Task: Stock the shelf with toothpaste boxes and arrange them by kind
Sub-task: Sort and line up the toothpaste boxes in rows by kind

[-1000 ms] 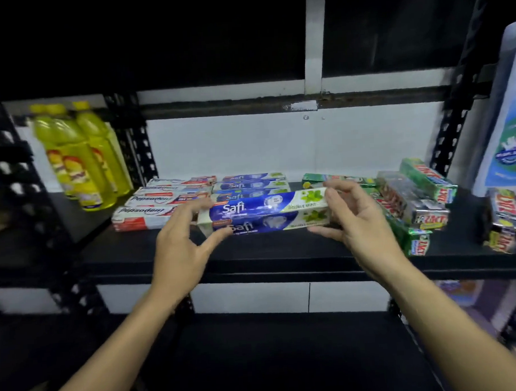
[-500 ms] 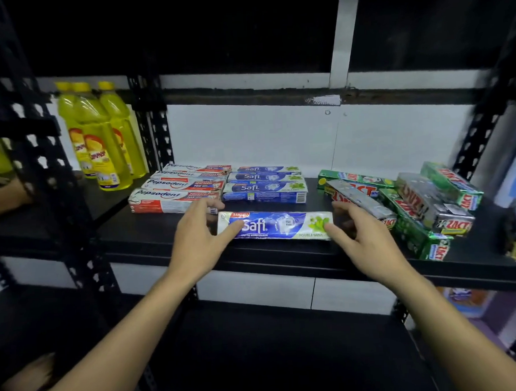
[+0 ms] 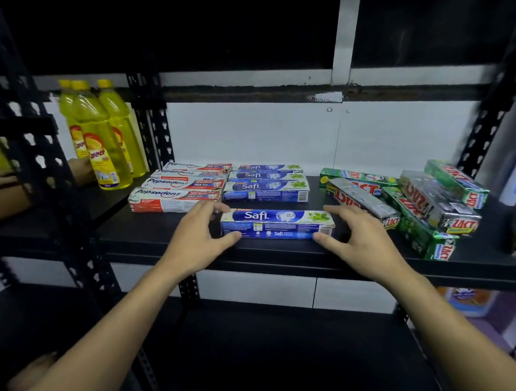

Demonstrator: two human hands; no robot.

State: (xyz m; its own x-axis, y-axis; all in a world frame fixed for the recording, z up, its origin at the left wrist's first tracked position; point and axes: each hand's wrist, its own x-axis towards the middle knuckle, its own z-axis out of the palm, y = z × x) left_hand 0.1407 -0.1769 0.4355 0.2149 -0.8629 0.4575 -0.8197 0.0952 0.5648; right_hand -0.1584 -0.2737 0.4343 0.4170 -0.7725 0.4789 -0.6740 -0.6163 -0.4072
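Box (image 3: 277,224) lies centre frame, at shelf (image 3: 152,238) front. Left hand (image 3: 199,239) and right hand (image 3: 362,238) each pinch one end. Judged light, stiff card (crushable mid-span); the ends are the sound hold.

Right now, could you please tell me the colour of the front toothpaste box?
The box is mainly blue; head view.

On the shelf (image 3: 152,229) the Pepsodent boxes (image 3: 177,196) lie left, the Safi row (image 3: 265,184) just beside them, the Zact boxes (image 3: 422,206) farther right. A single Safi box (image 3: 277,224) lies before the Safi row.
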